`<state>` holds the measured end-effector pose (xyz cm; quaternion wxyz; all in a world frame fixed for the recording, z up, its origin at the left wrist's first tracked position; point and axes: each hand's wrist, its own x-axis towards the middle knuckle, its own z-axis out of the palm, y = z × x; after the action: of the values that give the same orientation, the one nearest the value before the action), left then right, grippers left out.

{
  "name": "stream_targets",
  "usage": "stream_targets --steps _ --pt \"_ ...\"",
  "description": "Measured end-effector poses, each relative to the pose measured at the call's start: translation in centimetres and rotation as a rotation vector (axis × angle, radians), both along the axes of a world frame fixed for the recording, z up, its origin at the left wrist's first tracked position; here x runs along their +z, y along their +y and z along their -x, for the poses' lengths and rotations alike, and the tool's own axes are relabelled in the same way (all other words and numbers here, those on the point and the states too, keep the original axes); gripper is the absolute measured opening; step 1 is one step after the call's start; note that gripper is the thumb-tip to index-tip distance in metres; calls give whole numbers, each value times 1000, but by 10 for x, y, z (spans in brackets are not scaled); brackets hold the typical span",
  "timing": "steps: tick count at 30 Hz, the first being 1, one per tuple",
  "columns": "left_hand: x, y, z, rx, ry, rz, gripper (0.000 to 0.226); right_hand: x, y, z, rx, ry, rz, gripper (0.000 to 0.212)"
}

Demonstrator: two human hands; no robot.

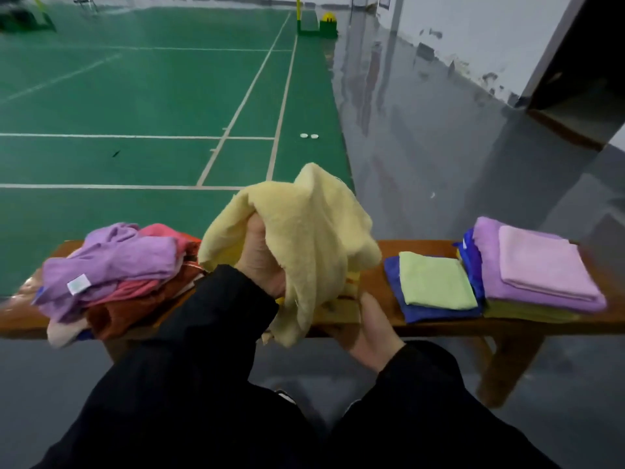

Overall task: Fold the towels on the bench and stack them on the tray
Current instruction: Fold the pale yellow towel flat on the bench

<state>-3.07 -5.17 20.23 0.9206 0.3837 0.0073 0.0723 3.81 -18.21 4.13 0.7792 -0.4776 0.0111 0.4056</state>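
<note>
- Left hand [262, 262] is raised above the middle of the table [426, 247], its fingers curled into a bunch of the pale yellow towel [311, 231] and gripping it from underneath.
- Right hand [370, 336] sits lower and nearer, at the table's near edge, palm up with the fingers reaching toward the towel's hanging lower part; the fingertips are hidden by cloth and blur, so whether it pinches the towel cannot be told.
- Both forearms wear black sleeves that come in from the near side, the left one angled up to the lifted hand.
- Pale yellow towel is unfolded and crumpled, draped over the left hand with one peak standing up on the far side and a long flap hanging down to the table's near edge.
- Heap of unfolded towels [115, 275] lies on the left part of the table: a purple one with a small white label on top, pink and rust-brown ones beneath, some spilling over the near edge.
- Folded light green towel [436, 280] rests on a folded dark blue towel [411, 313] right of the middle.
- Just beside them on the right, a taller stack [537, 275] has a folded pink towel on a purple one, with yellow below, possibly a tray.
- Beyond the table lies a green court floor [152, 96] with white lines.
</note>
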Motion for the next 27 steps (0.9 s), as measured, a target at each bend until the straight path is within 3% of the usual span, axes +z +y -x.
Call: stream_targets --steps 3,5,7,10,13,16,19,24,27 --pt "3 8 -2 -32 -91 -20 46 24 6 -11 -239 -319 288 38" --pt "7 13 -2 0 -64 -29 41 29 8 -14 -302 -427 289 36" --pt "12 11 1 108 -25 -62 31 49 14 -12 -189 -340 160 49" --pt "14 4 1 194 45 -111 75 69 17 -11 -75 -189 25 71" --pt "11 14 0 204 93 -188 83 77 12 -21 -82 -99 -106 78" --pt "3 36 -4 211 194 -270 65 90 1 -25 -3 -110 -221 73" --pt "-2 50 -9 328 278 -292 36 100 -12 -43 -76 -115 -276 56" --pt "-15 89 -6 107 287 -87 19 118 -28 -68 -176 -116 -265 50" --pt "-24 111 2 125 334 8 22 134 -36 -78 -211 -269 -152 44"
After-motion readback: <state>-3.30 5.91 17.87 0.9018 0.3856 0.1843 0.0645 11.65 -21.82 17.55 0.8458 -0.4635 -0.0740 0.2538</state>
